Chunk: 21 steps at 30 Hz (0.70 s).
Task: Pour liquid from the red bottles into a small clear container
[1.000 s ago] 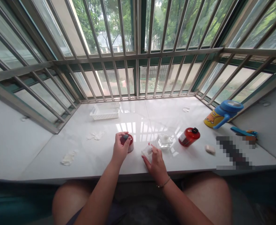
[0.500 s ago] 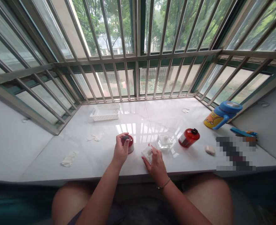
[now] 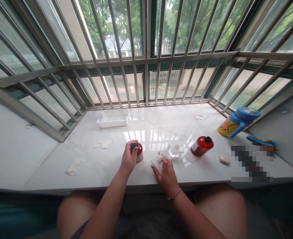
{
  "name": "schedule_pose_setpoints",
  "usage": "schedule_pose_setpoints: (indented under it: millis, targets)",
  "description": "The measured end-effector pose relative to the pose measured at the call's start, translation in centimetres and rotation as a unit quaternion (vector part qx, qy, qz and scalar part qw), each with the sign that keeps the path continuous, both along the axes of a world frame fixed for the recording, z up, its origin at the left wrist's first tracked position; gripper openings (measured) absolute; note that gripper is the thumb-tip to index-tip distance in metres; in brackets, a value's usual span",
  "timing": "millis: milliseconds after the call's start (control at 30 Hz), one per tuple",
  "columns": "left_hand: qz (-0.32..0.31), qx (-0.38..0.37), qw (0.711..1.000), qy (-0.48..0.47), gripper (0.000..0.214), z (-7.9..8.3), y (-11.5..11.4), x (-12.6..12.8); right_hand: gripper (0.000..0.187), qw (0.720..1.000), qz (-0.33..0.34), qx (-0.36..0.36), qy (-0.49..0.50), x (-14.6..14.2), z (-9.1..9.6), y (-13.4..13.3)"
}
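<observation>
My left hand [image 3: 129, 157] grips a small red bottle [image 3: 139, 156] standing on the white marble sill [image 3: 91, 166], with its fingers over the dark cap. My right hand [image 3: 166, 175] pinches a small transparent plastic piece [image 3: 157, 162] whose lower edge rests near the sill. To its right stands a shallow glass dish [image 3: 176, 150]. Beyond that lies a larger red bottle [image 3: 201, 146] with a black cap, tilted on its side. Neither hand touches these two.
A white plastic basket [image 3: 112, 119] stands at the back by the window bars [image 3: 146, 79]. Crumpled white wipes [image 3: 74, 168] lie to the left. A yellow cup with a blue lid [image 3: 238, 122], a small white bar [image 3: 224, 159] and a blue tool [image 3: 259, 141] sit right.
The view has shifted slightly as my head moved. Both hands keep their hold, and nothing on the sill has visibly moved.
</observation>
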<state>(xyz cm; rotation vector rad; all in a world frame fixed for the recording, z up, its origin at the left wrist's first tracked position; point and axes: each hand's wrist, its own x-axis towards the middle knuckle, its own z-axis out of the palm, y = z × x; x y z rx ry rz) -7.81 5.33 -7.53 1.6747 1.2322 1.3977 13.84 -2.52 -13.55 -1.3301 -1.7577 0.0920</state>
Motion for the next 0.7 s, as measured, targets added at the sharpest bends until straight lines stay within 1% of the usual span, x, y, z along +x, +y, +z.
schedule_pose_setpoints:
  millis: [67, 133, 233, 333, 433, 500, 600, 667, 700]
  targets:
    - [0.006, -0.01, 0.999, -0.038, 0.041, -0.4, 0.1, 0.1, 0.067, 1.0, 0.0, 0.001, -0.001, 0.0, 0.0, 0.0]
    - [0.008, -0.011, 0.998, -0.054, 0.043, -0.5, 0.1, 0.2, 0.067, 1.0, 0.0, 0.001, -0.001, 0.0, 0.0, 0.0]
    - [0.003, -0.017, 1.0, -0.016, 0.045, -0.1, 0.0, 0.0, 0.068, 1.0, -0.001, 0.0, -0.001, 0.0, 0.0, 0.0]
    - [-0.001, -0.01, 1.0, 0.015, 0.041, 0.3, -0.1, -0.2, 0.069, 1.0, -0.001, 0.001, -0.003, 0.0, -0.1, 0.0]
    - [0.003, 0.001, 1.0, -0.005, 0.037, 0.3, -0.1, -0.1, 0.069, 1.0, -0.001, 0.004, -0.004, 0.0, -0.1, 0.0]
    - [0.01, -0.004, 1.0, -0.028, 0.038, 0.2, -0.2, 0.2, 0.07, 1.0, -0.001, 0.006, -0.005, 0.1, -0.2, 0.1]
    - [0.032, -0.025, 0.996, -0.084, 0.043, 0.5, -0.4, 0.6, 0.069, 1.0, 0.002, 0.011, -0.003, 0.1, -0.3, 0.1]
    - [0.065, -0.032, 0.991, -0.109, 0.045, 1.0, -0.6, 0.3, 0.069, 1.0, 0.004, 0.016, -0.001, 0.1, -0.3, 0.1]
    - [0.084, -0.033, 0.99, -0.105, 0.045, 1.2, -0.7, -0.1, 0.069, 1.0, 0.004, 0.018, 0.0, 0.1, -0.3, 0.2]
